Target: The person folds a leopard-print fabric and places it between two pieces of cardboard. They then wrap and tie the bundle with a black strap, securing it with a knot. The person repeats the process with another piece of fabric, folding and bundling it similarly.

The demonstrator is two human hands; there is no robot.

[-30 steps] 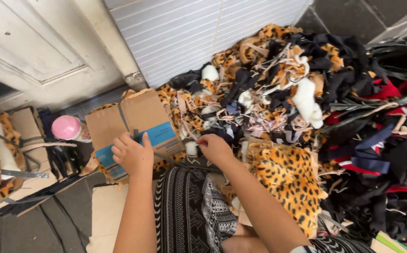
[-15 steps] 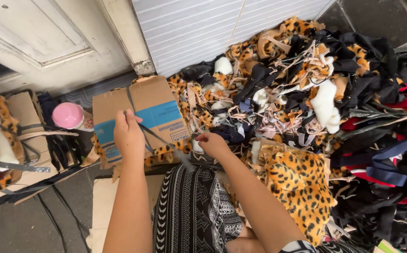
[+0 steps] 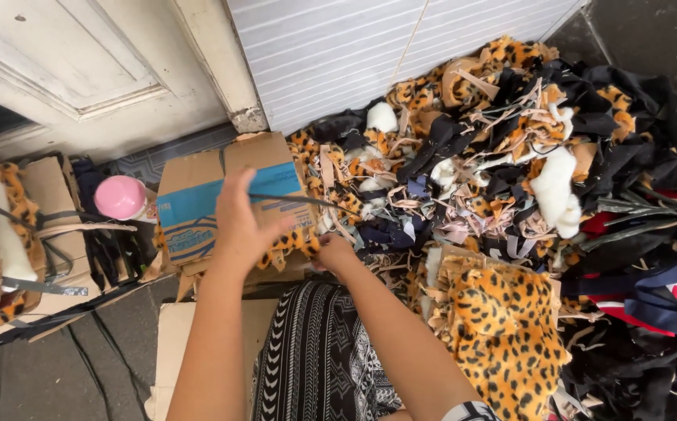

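Observation:
My left hand (image 3: 238,221) is raised in front of a brown cardboard box (image 3: 198,195), fingers pinched on a thin dark strip (image 3: 295,199) that stretches to the right. A small leopard-print fabric scrap (image 3: 291,243) hangs between both hands. My right hand (image 3: 336,253) grips the scrap's right end, low at the edge of the scrap heap. My lap is covered by black-and-white patterned cloth (image 3: 315,366).
A large heap of leopard-print, black, white and red fabric scraps (image 3: 510,179) fills the right side. A bigger leopard-print piece (image 3: 502,327) lies by my right arm. A pink round lid (image 3: 120,197), cardboard pieces (image 3: 50,195) and straps sit at left. White door and wall panel behind.
My left hand has lifted up and toward the right, drawing the dark strip and leopard scrap up in front of the box. My right hand stayed low at the heap's edge.

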